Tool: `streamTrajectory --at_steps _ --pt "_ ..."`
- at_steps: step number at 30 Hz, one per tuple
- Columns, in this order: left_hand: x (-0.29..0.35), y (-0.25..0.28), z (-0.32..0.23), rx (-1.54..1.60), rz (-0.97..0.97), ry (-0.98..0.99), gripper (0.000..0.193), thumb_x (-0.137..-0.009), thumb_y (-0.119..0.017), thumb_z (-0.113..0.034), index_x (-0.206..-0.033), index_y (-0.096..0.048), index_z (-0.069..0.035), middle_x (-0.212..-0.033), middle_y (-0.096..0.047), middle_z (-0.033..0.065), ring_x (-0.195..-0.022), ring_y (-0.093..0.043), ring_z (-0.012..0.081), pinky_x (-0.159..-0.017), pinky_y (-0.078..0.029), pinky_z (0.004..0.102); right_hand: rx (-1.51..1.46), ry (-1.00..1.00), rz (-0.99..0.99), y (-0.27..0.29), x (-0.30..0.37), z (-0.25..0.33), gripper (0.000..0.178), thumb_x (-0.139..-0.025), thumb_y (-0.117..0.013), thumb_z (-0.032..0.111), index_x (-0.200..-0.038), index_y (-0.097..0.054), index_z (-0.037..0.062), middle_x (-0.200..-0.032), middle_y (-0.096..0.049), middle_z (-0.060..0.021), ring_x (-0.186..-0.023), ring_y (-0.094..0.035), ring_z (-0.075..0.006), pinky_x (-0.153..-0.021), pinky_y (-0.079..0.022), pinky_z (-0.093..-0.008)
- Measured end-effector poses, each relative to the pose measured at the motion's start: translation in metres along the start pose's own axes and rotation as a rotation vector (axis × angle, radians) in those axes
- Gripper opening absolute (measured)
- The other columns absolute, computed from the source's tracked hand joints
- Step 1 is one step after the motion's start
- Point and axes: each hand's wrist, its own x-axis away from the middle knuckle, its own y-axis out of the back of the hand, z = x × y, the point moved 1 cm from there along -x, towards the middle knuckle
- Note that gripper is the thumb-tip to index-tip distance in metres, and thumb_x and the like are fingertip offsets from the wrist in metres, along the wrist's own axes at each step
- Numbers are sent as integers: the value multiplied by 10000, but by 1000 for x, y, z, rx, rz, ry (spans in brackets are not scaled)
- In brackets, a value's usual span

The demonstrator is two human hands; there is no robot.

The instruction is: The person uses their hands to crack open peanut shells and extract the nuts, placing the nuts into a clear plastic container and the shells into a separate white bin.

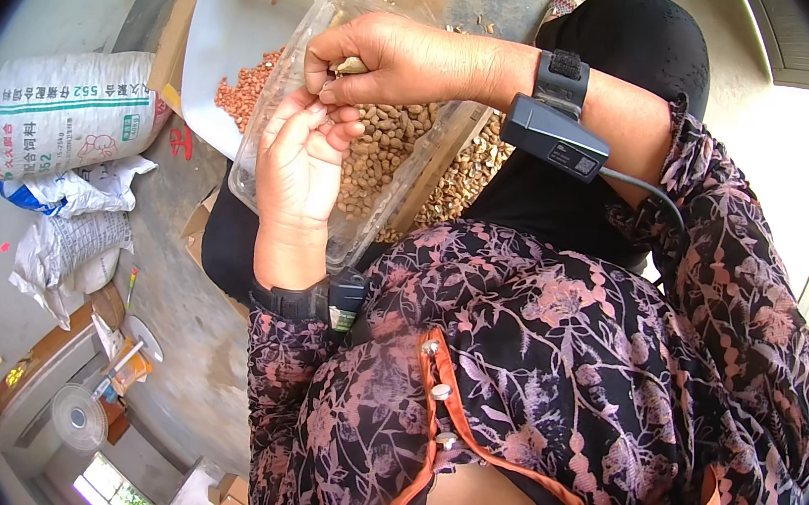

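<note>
A pale peanut shell (351, 66) sits in my right hand (372, 54), its fingers curled around the shell. My left hand (301, 156) is palm up, and its pinched fingertips meet the right hand's thumb and fingertips. What the left fingers pinch, if anything, is hidden. Both hands are above a clear plastic bin (247, 160) in front of me. Unshelled peanuts (386, 151) lie in that bin. To its left, a white plastic tub (214, 41) contains reddish shelled peanut kernels (249, 85).
Broken peanut shells (474, 166) lie beside the bin, past a cardboard edge (434, 171). White woven sacks (71, 115) stand by the wall at the left. A fan (79, 415) is at the lower left. My dark-clad knee (638, 40) is at the upper right.
</note>
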Motion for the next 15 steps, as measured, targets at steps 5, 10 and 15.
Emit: streamTrajectory --at_steps 5,10,15 --pt "5 -3 -3 14 1 4 213 -927 -491 -60 -1089 -546 66 -931 -628 136 -823 -642 203 -717 -562 308 -66 -35 -2 -3 -1 -5 127 -875 -660 155 -925 -620 45 -803 -636 -35 -780 -581 -101 -711 -477 -275" --pt "8 2 -4 -27 13 -12 225 -941 -507 -94 -1100 -540 61 -938 -629 141 -826 -643 203 -734 -566 312 -265 -187 15 -5 -2 -6 134 -870 -680 157 -936 -637 49 -818 -636 0 -796 -562 -60 -739 -475 -245" --pt "9 3 -6 -23 23 -5 229 -907 -508 -57 -1104 -538 56 -919 -630 144 -804 -646 203 -727 -568 315 -268 -203 38 -6 -2 2 121 -872 -678 147 -941 -642 54 -821 -636 11 -791 -563 -50 -732 -478 -233"
